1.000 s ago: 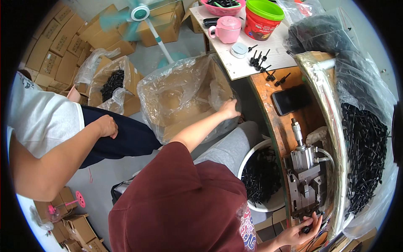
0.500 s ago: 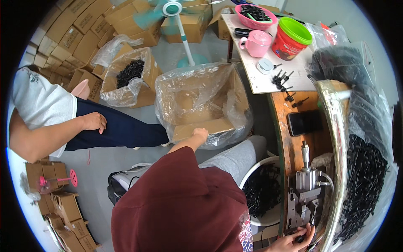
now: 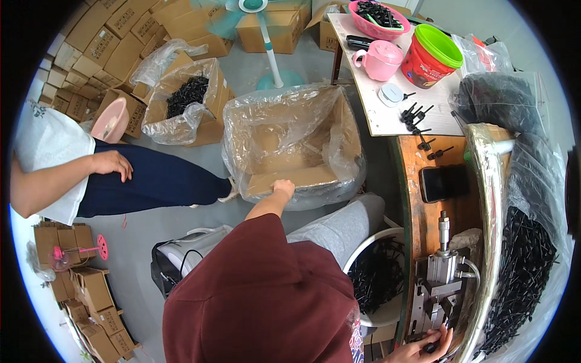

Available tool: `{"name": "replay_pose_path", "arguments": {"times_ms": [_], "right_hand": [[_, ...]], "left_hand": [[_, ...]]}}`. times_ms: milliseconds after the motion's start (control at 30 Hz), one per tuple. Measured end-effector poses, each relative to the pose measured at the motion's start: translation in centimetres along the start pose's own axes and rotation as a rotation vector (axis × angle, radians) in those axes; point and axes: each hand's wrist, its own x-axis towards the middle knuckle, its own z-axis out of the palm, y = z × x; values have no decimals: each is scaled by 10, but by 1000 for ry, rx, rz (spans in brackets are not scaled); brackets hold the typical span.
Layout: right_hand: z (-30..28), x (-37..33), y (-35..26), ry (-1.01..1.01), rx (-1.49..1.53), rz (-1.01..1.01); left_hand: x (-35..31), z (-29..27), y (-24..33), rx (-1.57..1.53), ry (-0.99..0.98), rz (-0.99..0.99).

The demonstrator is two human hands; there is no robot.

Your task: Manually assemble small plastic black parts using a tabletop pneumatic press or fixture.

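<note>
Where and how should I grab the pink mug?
Probably by its handle, coming from your left: the mug stands upright with that loop jutting out on the left, while the red bucket crowds its right side.

Smooth metal fixture [image 3: 442,267], matt cardboard box [image 3: 308,176], crinkled plastic liner [image 3: 349,186]

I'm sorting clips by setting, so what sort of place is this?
Probably a small assembly workshop: a metal fixture sits on a wooden bench, small black parts lie in a white bucket, and cardboard boxes are stacked at upper left.
</note>
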Motion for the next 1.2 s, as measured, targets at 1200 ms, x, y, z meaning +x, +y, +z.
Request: {"name": "replay_pose_path", "arguments": {"times_ms": [1200], "right_hand": [[3, -11, 6, -2, 104, -15]], "left_hand": [[-71, 33, -30, 201, -232, 425]]}}
